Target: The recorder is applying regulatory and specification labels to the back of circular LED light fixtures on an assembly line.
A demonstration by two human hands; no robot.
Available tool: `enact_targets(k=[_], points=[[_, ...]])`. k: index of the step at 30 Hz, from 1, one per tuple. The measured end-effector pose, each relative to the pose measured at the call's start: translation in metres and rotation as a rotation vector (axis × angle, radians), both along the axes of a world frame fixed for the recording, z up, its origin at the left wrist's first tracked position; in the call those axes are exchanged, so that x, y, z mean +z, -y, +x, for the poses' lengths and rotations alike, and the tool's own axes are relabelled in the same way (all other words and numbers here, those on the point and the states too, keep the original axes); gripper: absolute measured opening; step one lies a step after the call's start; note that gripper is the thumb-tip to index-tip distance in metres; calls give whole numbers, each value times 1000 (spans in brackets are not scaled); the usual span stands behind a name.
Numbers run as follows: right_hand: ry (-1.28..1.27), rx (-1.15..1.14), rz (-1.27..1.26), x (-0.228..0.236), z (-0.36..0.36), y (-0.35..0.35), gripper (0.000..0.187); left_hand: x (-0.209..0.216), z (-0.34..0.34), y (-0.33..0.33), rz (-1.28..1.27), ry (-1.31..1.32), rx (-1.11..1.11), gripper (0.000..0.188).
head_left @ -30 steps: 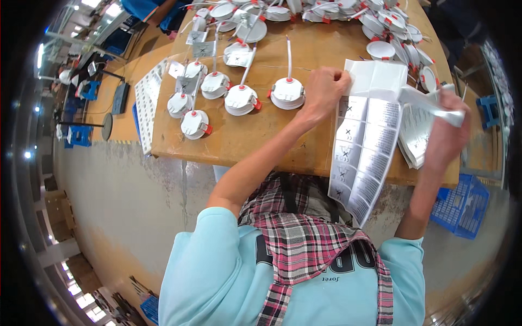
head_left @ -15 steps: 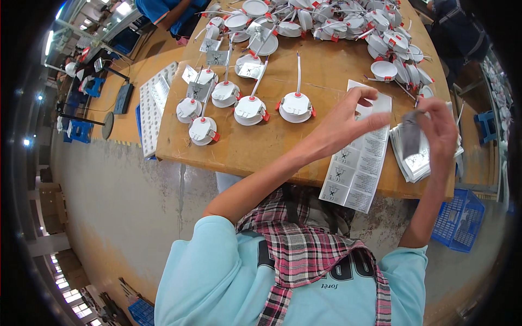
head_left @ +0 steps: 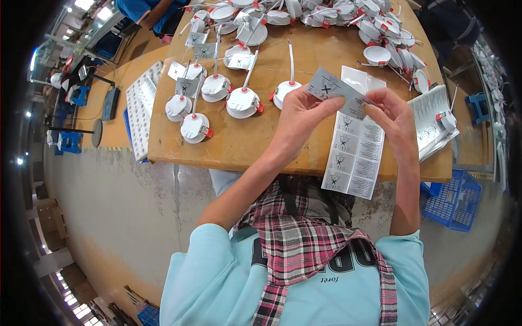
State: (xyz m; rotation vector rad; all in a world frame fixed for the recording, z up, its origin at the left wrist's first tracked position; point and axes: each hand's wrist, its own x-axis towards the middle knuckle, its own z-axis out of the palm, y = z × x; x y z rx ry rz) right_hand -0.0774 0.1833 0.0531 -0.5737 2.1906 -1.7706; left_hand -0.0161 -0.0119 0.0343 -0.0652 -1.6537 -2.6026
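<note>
A silvery grey printed label [head_left: 333,89] is stretched between my hands above the table. My left hand [head_left: 298,118] pinches its left part between thumb and fingers, while my right hand [head_left: 396,115] grips its right end. Beneath them lies a long label sheet [head_left: 356,155], its near end hanging past the table edge. One round white downlight [head_left: 281,95] with an upright cable is partly hidden behind my left hand. Further left stand several more downlights [head_left: 242,103], some with grey labels [head_left: 204,51] attached to their cables.
A big heap of white downlights [head_left: 348,13] covers the far side of the wooden table [head_left: 217,149]. At right is a stack of printed sheets [head_left: 429,122] with a small round part on it. A perforated white tray [head_left: 142,108] stands left; a blue crate [head_left: 457,201] sits below right.
My right hand has come left and down with the label, and my left hand has moved left and taken hold of its other end. The label is now spread flat between them.
</note>
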Motion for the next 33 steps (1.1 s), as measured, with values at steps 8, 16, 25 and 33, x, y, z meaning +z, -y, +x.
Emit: enact_targets(k=[8, 16, 25, 33], points=[[-154, -158, 132, -4, -3, -13, 13, -13, 5, 4, -683, -101, 289, 42], [37, -112, 63, 1, -8, -13, 14, -63, 6, 34, -1332, -236, 407, 53], [119, 28, 137, 2, -18, 18, 18, -21, 22, 60, -491, -67, 268, 63], [2, 118, 171, 5, -23, 46, 23, 5, -12, 68, -307, 222, -66, 42]])
